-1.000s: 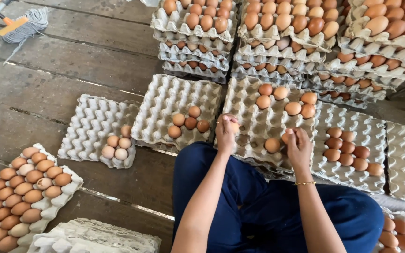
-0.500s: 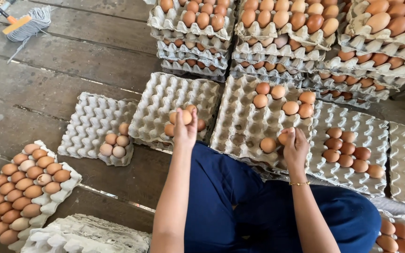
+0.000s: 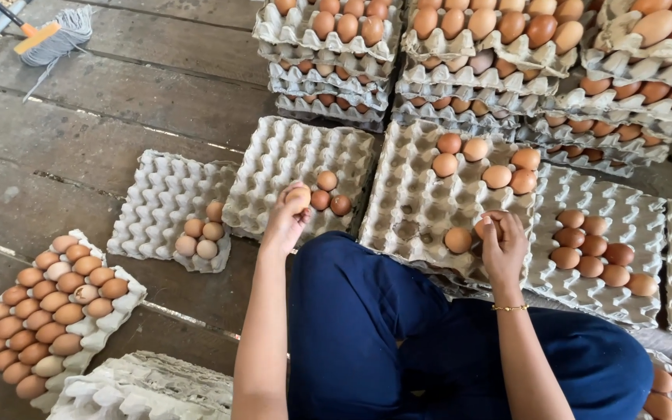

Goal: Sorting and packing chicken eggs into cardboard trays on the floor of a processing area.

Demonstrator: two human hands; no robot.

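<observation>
Brown eggs (image 3: 320,200), grey trays (image 3: 421,206), navy trousers (image 3: 398,327), perhaps orange-handled broom (image 3: 40,35).

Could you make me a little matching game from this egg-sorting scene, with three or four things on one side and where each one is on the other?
Things:
1. left hand
2. right hand
3. broom
4. full tray

Places:
A. top left corner, on the wooden floor
B. bottom left, filled with eggs
C. holding an egg over the tray with three eggs
D. on an egg at the tray with six other eggs

Pairs: 1-C, 2-D, 3-A, 4-B

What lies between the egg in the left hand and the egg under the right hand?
In the head view, between the left hand's egg and the right hand's egg lie three brown eggs, empty tray cups and a lone egg.
</observation>
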